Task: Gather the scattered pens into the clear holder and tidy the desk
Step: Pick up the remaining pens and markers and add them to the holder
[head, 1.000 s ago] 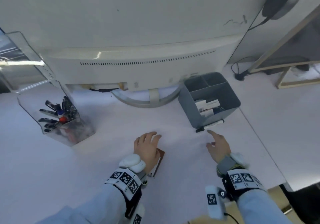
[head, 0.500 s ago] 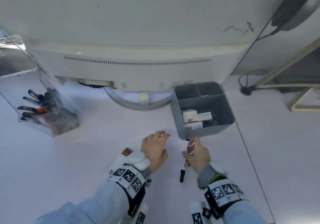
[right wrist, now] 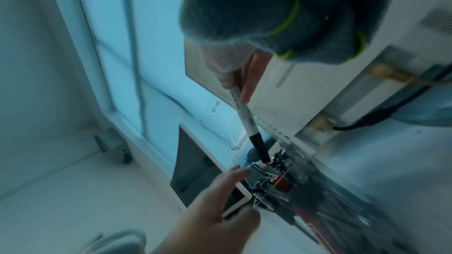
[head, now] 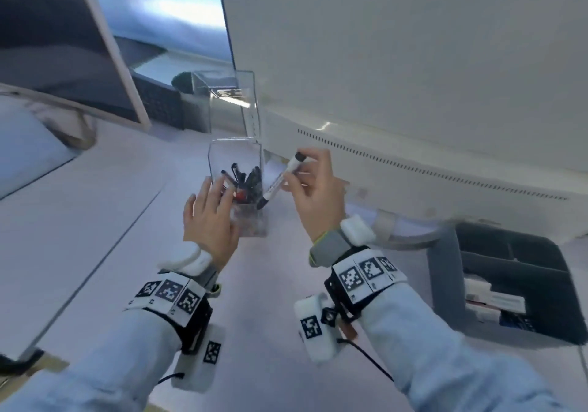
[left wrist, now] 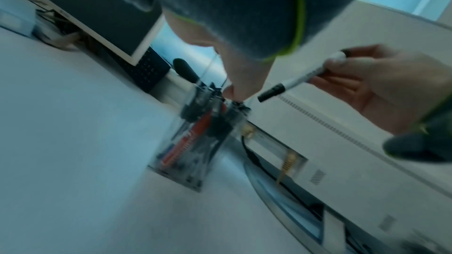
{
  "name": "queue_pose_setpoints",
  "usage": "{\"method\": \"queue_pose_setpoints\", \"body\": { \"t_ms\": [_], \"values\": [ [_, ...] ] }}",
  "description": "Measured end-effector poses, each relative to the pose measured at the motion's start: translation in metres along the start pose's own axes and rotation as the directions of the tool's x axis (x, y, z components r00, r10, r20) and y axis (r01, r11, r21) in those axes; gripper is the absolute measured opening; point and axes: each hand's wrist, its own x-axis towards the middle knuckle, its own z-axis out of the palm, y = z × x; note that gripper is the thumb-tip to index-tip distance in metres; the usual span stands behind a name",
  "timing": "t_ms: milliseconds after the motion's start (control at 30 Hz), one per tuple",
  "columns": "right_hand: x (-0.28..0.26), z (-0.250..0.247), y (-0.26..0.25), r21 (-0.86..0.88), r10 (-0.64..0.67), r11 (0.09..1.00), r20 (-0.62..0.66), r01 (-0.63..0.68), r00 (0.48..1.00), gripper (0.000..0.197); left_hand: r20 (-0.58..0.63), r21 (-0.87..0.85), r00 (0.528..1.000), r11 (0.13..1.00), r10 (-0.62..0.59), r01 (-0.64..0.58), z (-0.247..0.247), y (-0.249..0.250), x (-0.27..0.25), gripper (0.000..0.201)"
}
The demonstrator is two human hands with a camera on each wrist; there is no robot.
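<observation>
The clear holder (head: pixel 237 170) stands on the white desk under the monitor's edge, with several dark pens and a red one (head: pixel 245 185) upright inside. My left hand (head: pixel 211 198) lies with straight fingers against the holder's near left wall. My right hand (head: pixel 297 173) pinches a white marker with a black cap (head: pixel 281 179), tilted cap down just right of the holder's rim. In the right wrist view the marker (right wrist: pixel 246 119) points its cap at the pens in the holder (right wrist: pixel 281 179), with my left hand (right wrist: pixel 220 190) beside it. The left wrist view shows the marker (left wrist: pixel 300 78) above the holder (left wrist: pixel 195 142).
A big white monitor back (head: pixel 413 77) overhangs the holder, on its curved stand (head: pixel 401 224). A grey desk organiser (head: pixel 525 287) with small boxes sits at the right. A second monitor (head: pixel 63 46) and a dark mesh object (head: pixel 159 106) stand at the left.
My right hand took the marker from beside the grey organiser and carried it left to the holder. My left hand left the desk and came up against the holder. The head view swung left.
</observation>
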Motion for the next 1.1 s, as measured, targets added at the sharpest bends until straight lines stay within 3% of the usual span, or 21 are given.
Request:
{"method": "queue_pose_setpoints", "body": {
  "t_ms": [167, 300, 400, 500, 567, 633, 700, 733, 767, 833, 900, 967, 1033, 1067, 1100],
  "values": [
    [0.046, -0.035, 0.013, -0.175, -0.113, 0.977, 0.080, 0.126, 0.990, 0.025, 0.250, -0.039, 0.968, 0.999, 0.009, 0.000, 0.029, 0.056, 0.009, 0.070],
    [0.073, -0.048, 0.032, -0.311, -0.109, 0.934, 0.215, 0.174, 0.970, 0.021, 0.229, -0.097, 0.973, 0.995, 0.034, -0.012, 0.044, 0.094, 0.014, 0.071],
    [0.079, -0.054, 0.051, -0.422, -0.091, 0.868, 0.384, 0.262, 0.919, 0.022, 0.181, -0.147, 0.983, 0.989, 0.038, -0.011, 0.056, 0.111, 0.015, 0.069],
    [0.084, -0.054, 0.062, -0.442, -0.052, 0.858, 0.431, 0.261, 0.901, 0.024, 0.151, -0.137, 0.988, 0.990, 0.040, -0.019, 0.065, 0.116, 0.014, 0.071],
    [0.086, -0.053, 0.072, -0.504, 0.050, 0.824, 0.520, 0.260, 0.853, 0.025, 0.137, -0.138, 0.990, 0.990, 0.037, -0.018, 0.071, 0.119, 0.013, 0.073],
    [0.081, -0.052, 0.085, -0.545, 0.154, 0.790, 0.620, 0.281, 0.769, 0.028, 0.144, -0.133, 0.989, 0.991, 0.041, -0.021, 0.073, 0.119, 0.011, 0.074],
    [0.073, -0.051, 0.098, -0.557, 0.174, 0.728, 0.713, 0.399, 0.679, 0.036, 0.129, -0.111, 0.991, 0.993, 0.046, -0.031, 0.075, 0.121, 0.010, 0.074],
    [0.071, -0.053, 0.102, -0.540, 0.145, 0.717, 0.735, 0.442, 0.663, 0.041, 0.131, -0.103, 0.991, 0.994, 0.041, -0.027, 0.075, 0.123, 0.009, 0.076],
    [0.068, -0.055, 0.103, -0.522, 0.125, 0.737, 0.730, 0.430, 0.672, 0.048, 0.119, -0.089, 0.992, 0.996, 0.030, -0.019, 0.074, 0.125, 0.009, 0.077],
    [0.063, -0.065, 0.101, -0.444, 0.046, 0.827, 0.666, 0.346, 0.744, 0.052, 0.044, -0.055, 0.998, 0.997, 0.050, -0.048, 0.071, 0.131, 0.008, 0.073],
    [0.054, -0.082, 0.104, -0.348, -0.113, 0.875, 0.530, 0.337, 0.840, 0.042, -0.011, -0.080, 0.996, 0.993, 0.086, -0.087, 0.070, 0.139, 0.003, 0.060],
    [0.043, -0.108, 0.117, -0.354, -0.164, 0.883, 0.379, 0.307, 0.911, 0.038, 0.004, -0.086, 0.990, 0.986, 0.144, -0.144, 0.074, 0.150, 0.000, 0.053],
    [0.039, -0.139, 0.137, -0.417, 0.018, 0.899, 0.342, 0.134, 0.940, 0.033, 0.087, -0.077, 0.979, 0.981, 0.185, -0.178, 0.083, 0.158, -0.004, 0.050],
    [0.038, -0.154, 0.146, -0.471, 0.157, 0.881, 0.374, 0.041, 0.914, 0.031, 0.147, -0.059, 0.972, 0.983, 0.181, -0.174, 0.090, 0.160, -0.007, 0.049],
    [0.035, -0.167, 0.156, -0.546, 0.270, 0.838, 0.439, 0.015, 0.857, 0.032, 0.203, -0.037, 0.966, 0.987, 0.161, -0.156, 0.099, 0.160, -0.010, 0.048]
  ]
}}
